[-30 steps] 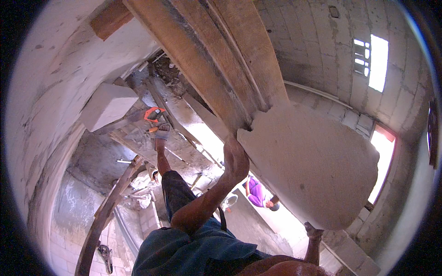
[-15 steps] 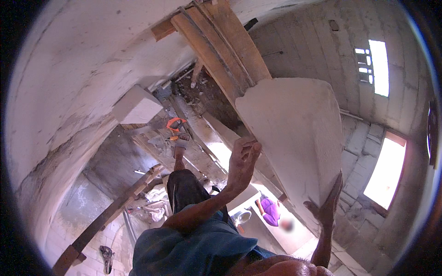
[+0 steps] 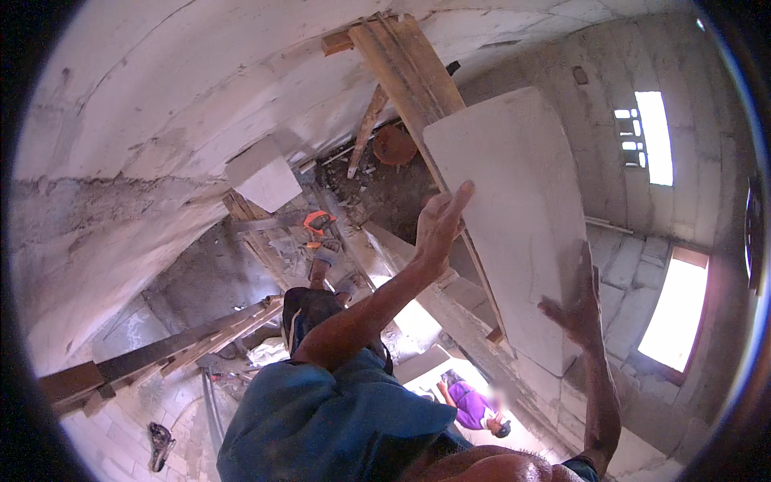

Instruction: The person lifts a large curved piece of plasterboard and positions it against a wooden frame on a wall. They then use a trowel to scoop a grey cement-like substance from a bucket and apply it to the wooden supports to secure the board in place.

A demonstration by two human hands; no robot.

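A large pale masonry block (image 3: 506, 185) lies along wooden planks (image 3: 414, 72) in front of me. My left hand (image 3: 438, 229) is at its left edge, fingers partly bent and the forefinger reaching over the rim; whether it presses on the block cannot be told. On the right side of the block, my right hand (image 3: 578, 313) is spread, its fingers stretched along the side and the thumb out toward the top face. Neither hand is closed round anything.
Left of the planks sits a smaller white block (image 3: 263, 175). Below it lie an orange-handled saw (image 3: 319, 222) and small tools on boards. A wooden beam (image 3: 161, 357) crosses at lower left. A person in purple (image 3: 468, 403) is far below, beside a bright opening.
The view has shifted. The big block appears turned, with its near end lower in view. My left hand has gone up and right along its edge; my right hand's fingers have slid higher.
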